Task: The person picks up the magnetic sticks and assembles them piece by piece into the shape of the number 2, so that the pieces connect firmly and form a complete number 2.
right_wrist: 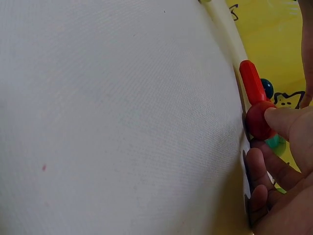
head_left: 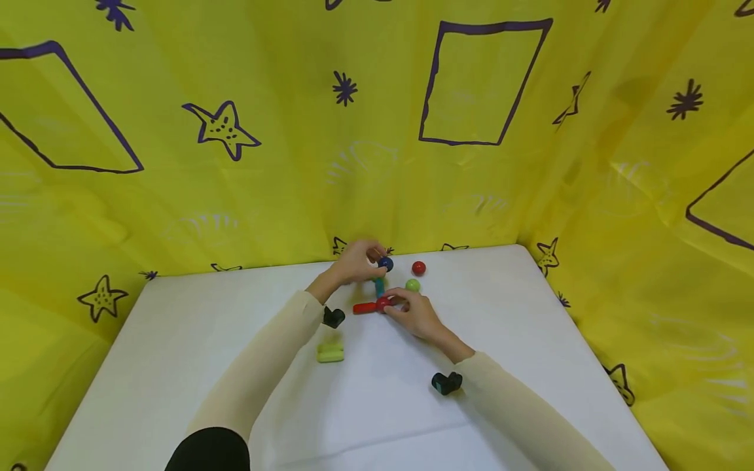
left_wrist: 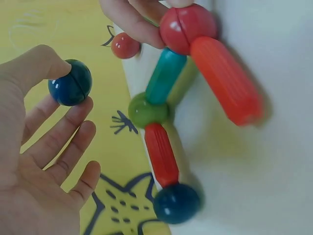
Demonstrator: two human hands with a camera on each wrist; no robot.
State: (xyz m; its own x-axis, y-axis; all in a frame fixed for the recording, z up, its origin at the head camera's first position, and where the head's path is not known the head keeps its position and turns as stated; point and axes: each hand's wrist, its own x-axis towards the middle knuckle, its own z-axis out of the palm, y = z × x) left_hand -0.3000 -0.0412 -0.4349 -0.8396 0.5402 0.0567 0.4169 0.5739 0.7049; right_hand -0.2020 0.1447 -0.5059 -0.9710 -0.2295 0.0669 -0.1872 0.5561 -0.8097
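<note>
My left hand (head_left: 355, 263) pinches a dark blue ball (left_wrist: 71, 83) between thumb and fingertips, held up apart from the joined pieces. With my right hand (head_left: 419, 318) I grip a red ball (left_wrist: 188, 30) at the near end of a chain. From that ball run a red rod (left_wrist: 227, 81) and a teal rod (left_wrist: 166, 76). The teal rod meets a green ball (left_wrist: 148, 110), from which a second red rod (left_wrist: 162, 154) leads to another dark blue ball (left_wrist: 177, 203). In the head view, the left hand partly hides the chain's far end.
A loose red ball (head_left: 419, 268) and a light green ball (head_left: 412, 285) lie beyond my right hand on the white table (head_left: 194, 353). Yellow-green rods (head_left: 330, 354) lie nearer, below the left wrist. Yellow patterned sheeting (head_left: 283, 196) borders the table's back and sides.
</note>
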